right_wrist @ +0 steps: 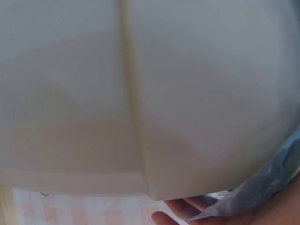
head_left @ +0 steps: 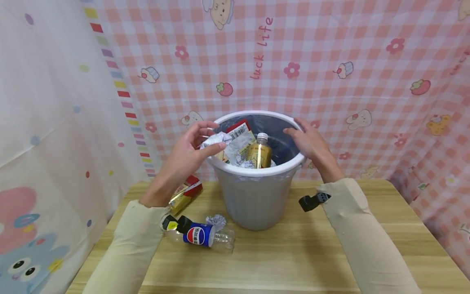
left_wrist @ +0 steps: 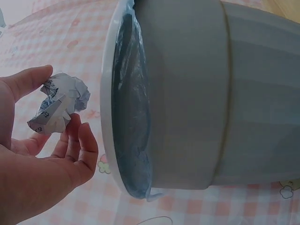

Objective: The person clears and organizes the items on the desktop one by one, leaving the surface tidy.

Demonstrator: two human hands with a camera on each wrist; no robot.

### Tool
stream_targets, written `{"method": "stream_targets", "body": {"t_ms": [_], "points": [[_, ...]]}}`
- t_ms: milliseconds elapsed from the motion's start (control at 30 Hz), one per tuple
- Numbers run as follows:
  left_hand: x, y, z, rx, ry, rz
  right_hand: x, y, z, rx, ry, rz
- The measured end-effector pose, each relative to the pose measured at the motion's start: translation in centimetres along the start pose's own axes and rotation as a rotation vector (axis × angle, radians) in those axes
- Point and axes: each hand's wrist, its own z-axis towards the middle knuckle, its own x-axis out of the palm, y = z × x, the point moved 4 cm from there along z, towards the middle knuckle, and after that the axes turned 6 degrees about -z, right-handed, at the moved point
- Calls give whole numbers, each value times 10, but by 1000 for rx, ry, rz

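Observation:
A grey trash can [head_left: 257, 200] with a white rim and a plastic bag liner [left_wrist: 133, 117] stands on the table. My left hand [head_left: 185, 149] pinches a crumpled paper ball [left_wrist: 61, 103] between thumb and fingers, just over the can's left rim. On the opposite side my right hand [head_left: 312, 143] grips the rim, thumb inside; in the right wrist view its fingers [right_wrist: 180, 208] show beside the outer wall. Inside the can lie a bottle with a gold label [head_left: 260, 153], a red and white package [head_left: 238, 130] and crumpled paper [head_left: 247, 164].
Left of the can, an empty Pepsi bottle [head_left: 200, 235] lies on its side on the wooden table [head_left: 279, 261]. Near it are another crumpled paper ball [head_left: 217, 221] and a red and gold box [head_left: 187, 195]. A pink checked cloth [head_left: 279, 53] hangs behind.

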Motion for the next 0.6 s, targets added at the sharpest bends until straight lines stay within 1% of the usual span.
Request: {"method": "stream_targets", "body": {"t_ms": [200, 333, 500, 600], "points": [[6, -1, 15, -36, -13, 26, 0, 0, 0, -9, -6, -6], [12, -1, 21, -28, -12, 59, 1, 1, 1, -14, -5, -8], [21, -1, 28, 1, 3, 38, 0, 0, 1, -12, -7, -7], [23, 0, 32, -1, -2, 14, 1, 0, 1, -13, -7, -5]]}}
